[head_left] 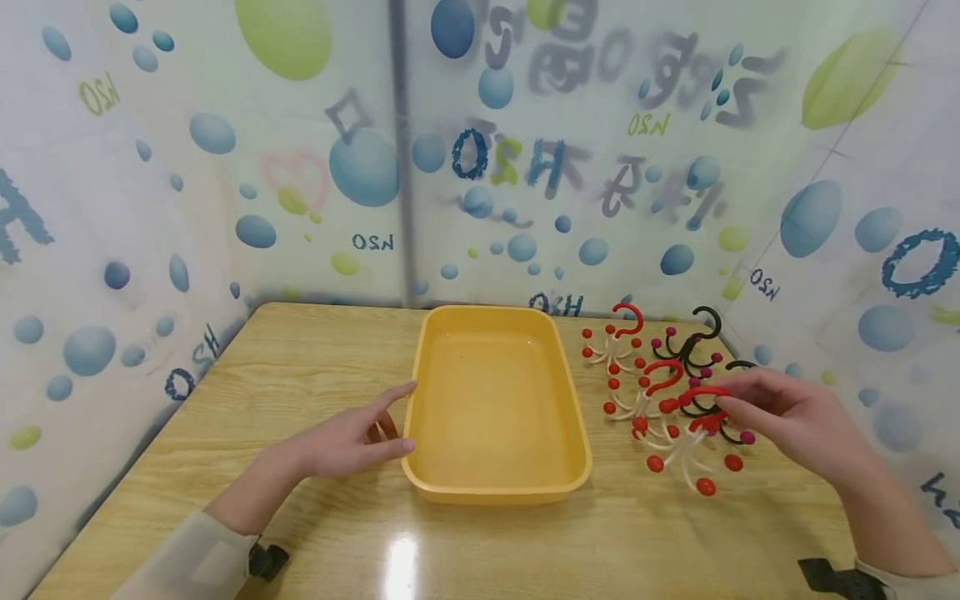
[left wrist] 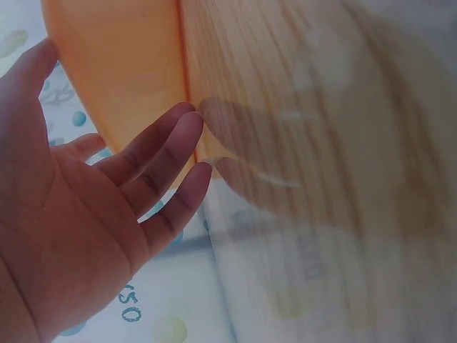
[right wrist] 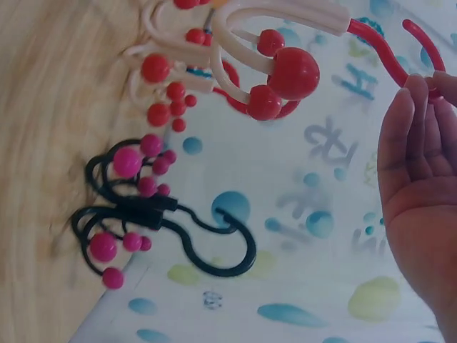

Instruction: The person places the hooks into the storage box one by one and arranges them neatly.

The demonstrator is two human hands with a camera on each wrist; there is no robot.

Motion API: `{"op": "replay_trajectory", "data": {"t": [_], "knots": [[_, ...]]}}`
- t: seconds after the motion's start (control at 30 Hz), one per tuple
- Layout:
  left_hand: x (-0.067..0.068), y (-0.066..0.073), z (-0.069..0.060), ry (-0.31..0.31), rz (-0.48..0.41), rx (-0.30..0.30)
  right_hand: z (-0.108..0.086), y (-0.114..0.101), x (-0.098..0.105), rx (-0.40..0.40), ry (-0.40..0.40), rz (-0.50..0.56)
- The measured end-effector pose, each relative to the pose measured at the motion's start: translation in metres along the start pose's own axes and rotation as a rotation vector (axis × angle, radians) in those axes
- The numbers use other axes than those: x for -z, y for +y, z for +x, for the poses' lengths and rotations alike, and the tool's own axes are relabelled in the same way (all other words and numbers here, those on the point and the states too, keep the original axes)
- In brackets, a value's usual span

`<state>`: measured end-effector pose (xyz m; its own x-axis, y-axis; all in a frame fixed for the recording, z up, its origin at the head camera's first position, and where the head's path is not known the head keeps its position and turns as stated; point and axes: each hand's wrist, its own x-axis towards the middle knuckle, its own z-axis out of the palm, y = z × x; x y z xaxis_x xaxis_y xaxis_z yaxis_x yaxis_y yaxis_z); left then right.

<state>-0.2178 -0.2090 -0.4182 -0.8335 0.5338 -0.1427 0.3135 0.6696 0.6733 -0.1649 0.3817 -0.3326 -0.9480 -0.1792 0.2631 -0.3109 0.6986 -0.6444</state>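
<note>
With its thumb and fingertips, my right hand [head_left: 806, 429] pinches the red curved end of a multi-armed hanging hook [head_left: 707, 423]. Its several white arms end in red balls and hang downward; the right wrist view shows this hook [right wrist: 314, 16] raised off the table. Similar white-and-red hooks [head_left: 639, 406] stand just left of it, and black hooks [head_left: 686, 350] with magenta balls are behind and below the hand. On the other side, my left hand [head_left: 345, 437] rests its thumb and forefinger against the left rim of a yellow tray [head_left: 495, 400], other fingers loosely bent.
The tray sits mid-table on a wood-grain table [head_left: 322, 358]. A printed curtain [head_left: 322, 167] with blue and green ovals encloses the back and both sides. The standing hooks crowd the table's right rear corner.
</note>
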Motion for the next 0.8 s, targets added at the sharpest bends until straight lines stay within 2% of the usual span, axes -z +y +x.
{"op": "replay_trajectory", "data": {"t": [0.23,0.6,0.7,0.8], "knots": [[0.0,0.001,0.001,0.004,0.002,-0.006,0.013,-0.025,-0.012,0.097,0.017,0.038],[0.0,0.0,0.001,0.002,-0.002,-0.011,0.05,-0.067,-0.035,0.214,-0.028,0.109],[0.0,0.0,0.0,0.002,0.0,-0.009,0.062,-0.075,-0.042,0.223,-0.019,0.113],[0.0,0.0,0.0,0.004,0.001,-0.011,0.074,-0.084,-0.05,0.184,-0.025,0.109]]}}
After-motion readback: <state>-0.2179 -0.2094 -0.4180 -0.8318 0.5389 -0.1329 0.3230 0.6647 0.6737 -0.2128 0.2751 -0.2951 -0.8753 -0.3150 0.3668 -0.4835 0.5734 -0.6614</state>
